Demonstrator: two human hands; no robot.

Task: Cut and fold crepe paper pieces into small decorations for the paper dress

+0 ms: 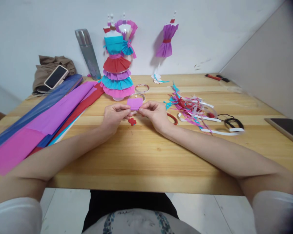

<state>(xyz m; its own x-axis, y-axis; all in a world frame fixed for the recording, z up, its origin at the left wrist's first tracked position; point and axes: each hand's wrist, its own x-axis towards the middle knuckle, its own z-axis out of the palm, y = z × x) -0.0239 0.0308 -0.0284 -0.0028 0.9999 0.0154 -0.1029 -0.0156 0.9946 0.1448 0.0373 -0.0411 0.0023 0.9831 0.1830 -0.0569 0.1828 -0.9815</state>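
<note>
Between my two hands, just above the wooden table, is a small rectangular piece of purple crepe paper (134, 103). My left hand (115, 117) pinches its left edge with thumb and fingertips. The lower right corner is pinched by my right hand (154, 114). Right below the paper lies a small red flower-like piece (132, 121) on the table. Clear tape rolls (142, 88) lie just behind the paper. Beside my right wrist, partly hidden by it, is a red ring-shaped roll (172, 119).
Several dress forms in crepe paper stand behind, including a tiered dress (117, 66) and a purple one (167, 40). Crepe sheets (61, 104), a phone (56, 77) and a bottle (88, 53) are left. Scraps (188, 107), a black cord (234, 123) and another phone (288, 128) lie right.
</note>
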